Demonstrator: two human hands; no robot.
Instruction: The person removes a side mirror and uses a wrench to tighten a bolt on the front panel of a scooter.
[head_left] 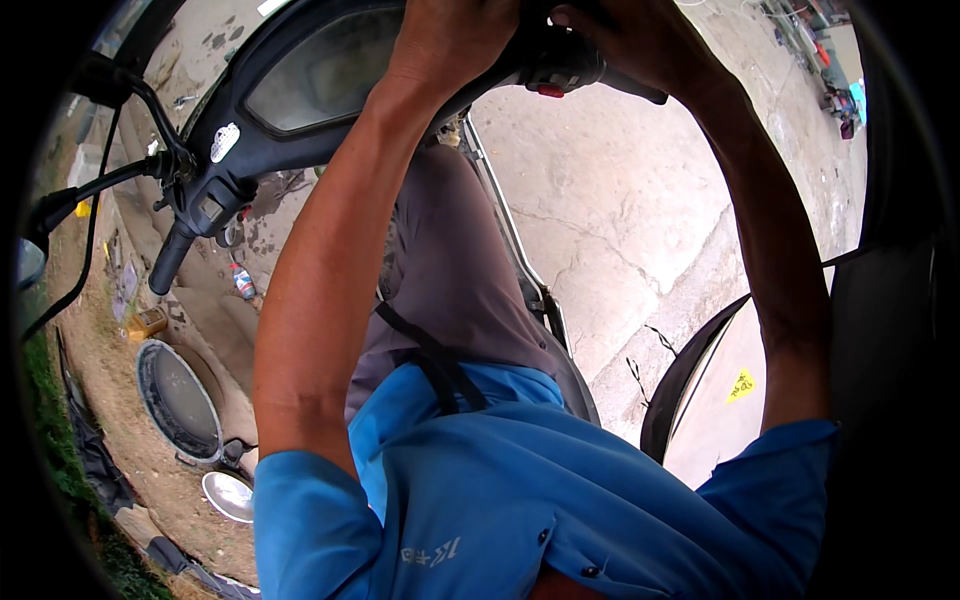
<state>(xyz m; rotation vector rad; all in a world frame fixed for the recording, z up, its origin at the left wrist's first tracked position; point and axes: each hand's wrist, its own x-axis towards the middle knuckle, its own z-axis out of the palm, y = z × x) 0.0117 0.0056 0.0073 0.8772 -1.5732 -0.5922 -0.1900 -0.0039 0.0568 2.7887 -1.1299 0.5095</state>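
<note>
I sit astride a scooter with a black handlebar cover and a grey dashboard display [315,75]. At the top edge, my left hand [455,35] reaches over the right part of the dash; its fingers are cut off by the frame. My right hand [645,40] is close by, above the right handlebar controls [562,62], which carry a red button. Only part of its thumb side shows, and the other fingers are hidden. What either hand holds cannot be made out. The left handlebar grip [172,260] has no hand on it.
Mirror stems [115,182] stick out at the left. On the ground there stand a large round basin [180,400], a smaller pale bowl [228,496], a yellow container [146,323] and a bottle [243,281]. A black-rimmed pale panel [715,405] with a yellow sticker is at the right.
</note>
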